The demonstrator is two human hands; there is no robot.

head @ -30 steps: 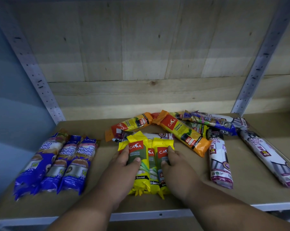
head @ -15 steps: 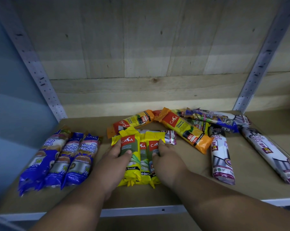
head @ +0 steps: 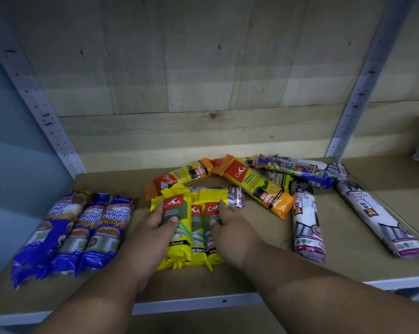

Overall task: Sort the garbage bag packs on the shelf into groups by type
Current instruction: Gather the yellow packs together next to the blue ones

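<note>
Both hands are sliding three yellow packs (head: 191,227) left toward blue packs (head: 83,227); left hand (head: 153,235) and right hand (head: 230,232) are pressing their sides on the shelf (head: 348,261).

Left of the yellow packs (head: 194,227), which number three, lie three blue singlet-handle packs (head: 83,232). Behind them, two orange packs (head: 254,186). To their right, two white drawstring packs (head: 307,222), perhaps more in the pile.
</note>
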